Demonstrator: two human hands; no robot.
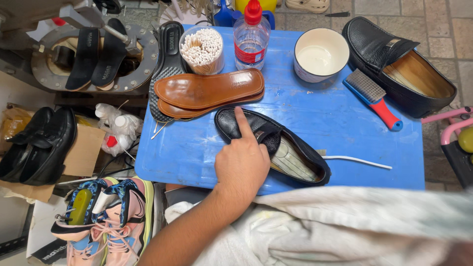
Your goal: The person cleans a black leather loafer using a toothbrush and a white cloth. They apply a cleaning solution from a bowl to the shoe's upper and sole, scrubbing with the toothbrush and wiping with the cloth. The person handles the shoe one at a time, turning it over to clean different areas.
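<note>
Centrally, left hand point(241, 165) presses black loafer point(276, 145) near table's point(197, 157) front edge.

Left hand point(241, 165) palm-down; forefinger outstretched
</note>
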